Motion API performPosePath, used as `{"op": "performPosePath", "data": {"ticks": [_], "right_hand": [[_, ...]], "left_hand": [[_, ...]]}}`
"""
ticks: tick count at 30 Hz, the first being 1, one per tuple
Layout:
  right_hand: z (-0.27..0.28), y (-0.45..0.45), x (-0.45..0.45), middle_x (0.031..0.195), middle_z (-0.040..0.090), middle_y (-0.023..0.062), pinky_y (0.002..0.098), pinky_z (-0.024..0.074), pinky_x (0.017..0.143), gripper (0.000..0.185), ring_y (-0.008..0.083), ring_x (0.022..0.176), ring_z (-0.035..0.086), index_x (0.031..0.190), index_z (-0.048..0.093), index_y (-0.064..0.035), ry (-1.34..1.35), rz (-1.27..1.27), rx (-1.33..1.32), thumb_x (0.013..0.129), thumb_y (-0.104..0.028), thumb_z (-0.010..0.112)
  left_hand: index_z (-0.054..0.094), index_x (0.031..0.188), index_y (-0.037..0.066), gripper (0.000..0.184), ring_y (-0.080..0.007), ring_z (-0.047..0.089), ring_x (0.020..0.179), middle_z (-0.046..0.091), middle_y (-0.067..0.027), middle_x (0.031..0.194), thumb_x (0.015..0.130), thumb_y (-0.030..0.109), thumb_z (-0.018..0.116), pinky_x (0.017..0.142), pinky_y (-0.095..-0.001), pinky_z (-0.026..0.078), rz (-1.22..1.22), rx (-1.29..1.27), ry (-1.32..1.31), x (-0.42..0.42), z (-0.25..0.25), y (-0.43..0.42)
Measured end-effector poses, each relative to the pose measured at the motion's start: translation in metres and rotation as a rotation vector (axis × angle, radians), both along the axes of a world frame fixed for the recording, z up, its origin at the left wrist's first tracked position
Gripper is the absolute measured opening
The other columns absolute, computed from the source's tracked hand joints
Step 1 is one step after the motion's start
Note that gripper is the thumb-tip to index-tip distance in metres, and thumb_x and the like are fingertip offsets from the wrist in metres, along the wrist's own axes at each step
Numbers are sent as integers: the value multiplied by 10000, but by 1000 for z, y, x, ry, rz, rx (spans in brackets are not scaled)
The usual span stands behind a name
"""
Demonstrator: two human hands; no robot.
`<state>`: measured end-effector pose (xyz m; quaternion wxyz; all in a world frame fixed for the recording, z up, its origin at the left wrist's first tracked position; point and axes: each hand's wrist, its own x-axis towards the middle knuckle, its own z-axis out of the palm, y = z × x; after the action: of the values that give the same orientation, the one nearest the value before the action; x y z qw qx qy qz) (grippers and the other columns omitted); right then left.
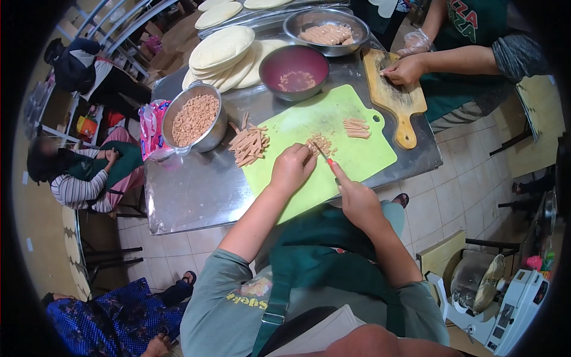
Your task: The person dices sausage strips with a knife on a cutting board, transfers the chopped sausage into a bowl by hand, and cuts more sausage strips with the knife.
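My right hand is closed round the handle of a kitchen knife, its blade down among diced sausage on a lime-green cutting board. My left hand lies on the board left of the blade, fingers curled over sausage strips that they mostly hide. A small row of cut sausage strips lies near the board's right end. A larger heap of sausage strips sits at its left edge, partly on the metal table.
A metal pot of diced sausage stands at left beside a pink packet. Behind the board are a purple-lined bowl, stacked flatbreads and a steel bowl of sausages. At right, a co-worker's hands work over a wooden board.
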<state>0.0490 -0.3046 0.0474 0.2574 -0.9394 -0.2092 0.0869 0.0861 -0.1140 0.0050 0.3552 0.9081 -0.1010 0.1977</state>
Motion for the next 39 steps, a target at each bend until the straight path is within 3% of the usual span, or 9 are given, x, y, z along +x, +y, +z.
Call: {"op": "performPosePath", "data": {"ticks": [6,12,18,24,29,39], "right_hand": [[-4,-2,-10,688,578,187,475,466,593,582,369,623,585,1407,304,-237,49,-16,-81,864,-101,463],[-6,-14,-33,695,566,197,476,470,591,616,374,613,580,1409,289,-258,21,-50,0,847,-75,463],[-5,-1,-12,683,570,170,464,462,567,563,362,596,576,1410,293,-258,-52,-42,62,886,-131,456],[-9,8,6,658,574,164,437,457,547,556,335,576,574,1411,303,-232,-54,41,-69,885,-140,454],[-13,16,31,637,577,176,444,455,537,573,340,580,580,1414,296,-224,39,104,19,876,-131,467],[-10,-11,-20,695,587,188,474,464,575,626,375,619,587,1410,282,-250,52,14,-22,845,-81,490]], "left_hand": [[625,735,25,83,-286,584,662,578,-108,712,744,97,664,593,-374,490,30,23,-33,1,-4,-3],[639,741,25,85,-288,588,669,594,-110,732,750,103,670,596,-374,491,46,42,-68,0,-7,-3],[635,737,28,77,-290,583,656,586,-109,720,751,93,673,590,-369,485,37,53,-79,0,-7,0],[617,716,28,85,-292,570,634,574,-106,707,740,84,677,577,-382,472,30,15,-84,2,-8,1],[618,721,24,79,-291,577,643,576,-108,711,734,74,677,589,-373,484,36,16,-53,1,-6,0],[577,701,25,102,-291,569,665,556,-106,695,725,64,669,592,-378,480,44,61,-61,-1,-6,0]]}}
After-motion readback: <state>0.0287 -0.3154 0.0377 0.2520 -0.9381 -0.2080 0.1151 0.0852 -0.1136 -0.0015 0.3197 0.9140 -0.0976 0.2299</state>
